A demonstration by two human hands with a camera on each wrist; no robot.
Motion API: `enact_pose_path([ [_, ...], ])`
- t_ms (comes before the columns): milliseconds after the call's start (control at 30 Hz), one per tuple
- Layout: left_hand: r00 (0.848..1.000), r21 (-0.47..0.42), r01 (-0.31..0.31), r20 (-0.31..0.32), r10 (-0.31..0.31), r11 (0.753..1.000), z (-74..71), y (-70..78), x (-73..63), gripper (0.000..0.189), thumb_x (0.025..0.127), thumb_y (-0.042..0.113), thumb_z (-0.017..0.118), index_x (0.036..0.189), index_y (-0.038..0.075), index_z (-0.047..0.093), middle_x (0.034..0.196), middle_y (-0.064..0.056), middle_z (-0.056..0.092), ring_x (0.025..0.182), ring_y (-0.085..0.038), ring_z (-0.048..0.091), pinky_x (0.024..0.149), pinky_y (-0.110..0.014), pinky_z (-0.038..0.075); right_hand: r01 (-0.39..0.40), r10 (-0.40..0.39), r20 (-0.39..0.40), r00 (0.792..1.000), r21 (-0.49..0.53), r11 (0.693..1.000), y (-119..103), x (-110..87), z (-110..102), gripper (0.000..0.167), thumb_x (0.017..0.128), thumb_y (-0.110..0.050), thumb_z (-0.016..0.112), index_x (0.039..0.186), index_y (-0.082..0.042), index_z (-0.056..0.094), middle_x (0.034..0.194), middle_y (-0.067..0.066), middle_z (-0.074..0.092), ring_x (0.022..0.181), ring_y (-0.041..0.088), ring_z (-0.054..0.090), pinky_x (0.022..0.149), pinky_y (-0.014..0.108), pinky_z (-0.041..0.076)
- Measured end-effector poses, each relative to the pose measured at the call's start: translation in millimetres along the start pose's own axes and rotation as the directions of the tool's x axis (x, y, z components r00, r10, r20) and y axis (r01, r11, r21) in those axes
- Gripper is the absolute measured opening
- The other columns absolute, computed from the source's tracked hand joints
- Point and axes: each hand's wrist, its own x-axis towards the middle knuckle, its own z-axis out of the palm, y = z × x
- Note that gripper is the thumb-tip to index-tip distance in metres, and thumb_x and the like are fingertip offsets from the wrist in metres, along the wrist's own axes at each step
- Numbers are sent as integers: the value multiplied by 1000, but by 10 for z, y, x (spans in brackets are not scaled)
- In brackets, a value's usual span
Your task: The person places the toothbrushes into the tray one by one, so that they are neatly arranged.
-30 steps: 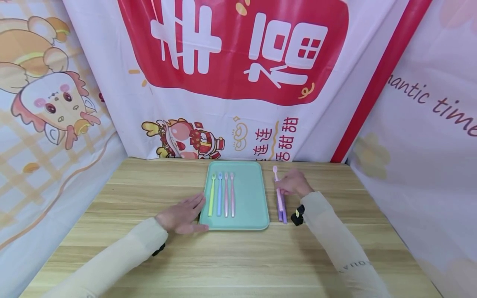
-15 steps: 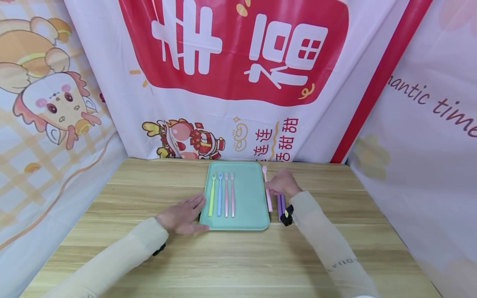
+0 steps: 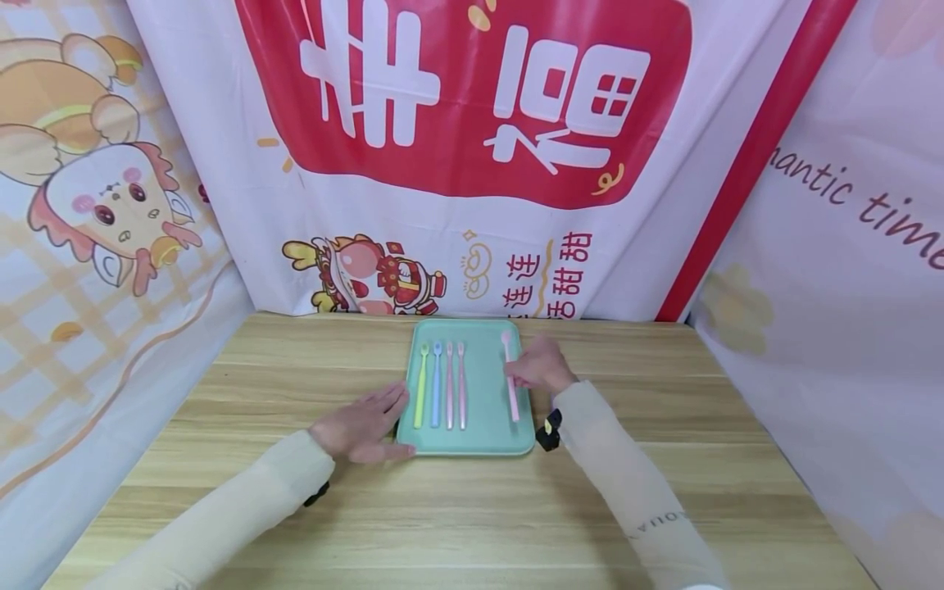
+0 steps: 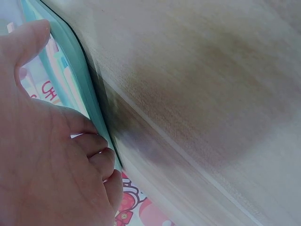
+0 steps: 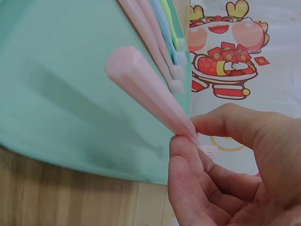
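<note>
Pink toothbrush (image 3: 513,401) shifted left, from beside the tray (image 3: 483,401) to above its right side. Right hand (image 3: 544,365) pinches it between thumb and fingers. Lying left on tray: yellow-green brush (image 3: 420,393), blue brush (image 3: 437,393), two pink brushes (image 3: 451,393). Left hand (image 3: 364,427), fingers extended, touches tray's left edge. Wood-grain desk (image 3: 472,524) beneath.
</note>
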Motion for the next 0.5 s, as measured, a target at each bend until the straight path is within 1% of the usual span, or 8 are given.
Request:
enact_pose_path([
  [67, 1000, 0, 0, -1, 0, 1000, 0, -3, 2, 98, 103, 64, 53, 165, -6, 24, 176, -22, 17, 164, -39, 20, 134, -55, 23, -13, 13, 12, 1000, 0, 1000, -16, -7, 27, 6, 78, -3, 79, 75, -2, 74, 75, 11, 77, 61, 19, 69, 75, 41, 66],
  [167, 1000, 0, -3, -1, 3, 1000, 4, -10, 6, 98, 103, 64, 53, 165, -6, 24, 176, -23, 17, 164, -39, 20, 134, -55, 23, -24, 25, 34, 999, -17, 1000, -32, -17, 68, 4, 80, -5, 80, 81, -2, 76, 79, 13, 78, 58, 16, 65, 75, 40, 66],
  [233, 1000, -2, -6, -1, 6, 1000, 4, -12, 5, 98, 103, 64, 53, 165, -6, 24, 176, -23, 17, 164, -40, 19, 134, -56, 23, -26, 27, 44, 999, -31, 999, -42, -13, 85, 3, 81, -6, 79, 81, -3, 77, 79, 12, 78, 54, 12, 61, 72, 37, 65],
  [367, 1000, -2, -11, -4, 11, 1000, 2, -9, 1, 98, 103, 63, 53, 164, -7, 23, 176, -24, 17, 164, -40, 19, 134, -56, 22, -9, 11, 38, 999, -50, 999, -51, 10, 131, 6, 82, -9, 80, 79, -5, 76, 75, 8, 77, 56, 12, 64, 68, 34, 65],
  [500, 1000, -5, -18, -10, 18, 1000, -1, -9, -2, 97, 104, 62, 53, 164, -8, 23, 175, -25, 17, 164, -41, 19, 134, -56, 22, 8, -6, 23, 1000, -63, 998, -54, 24, 184, 10, 83, -13, 82, 79, -7, 74, 76, 6, 77, 62, 15, 70, 71, 35, 66],
])
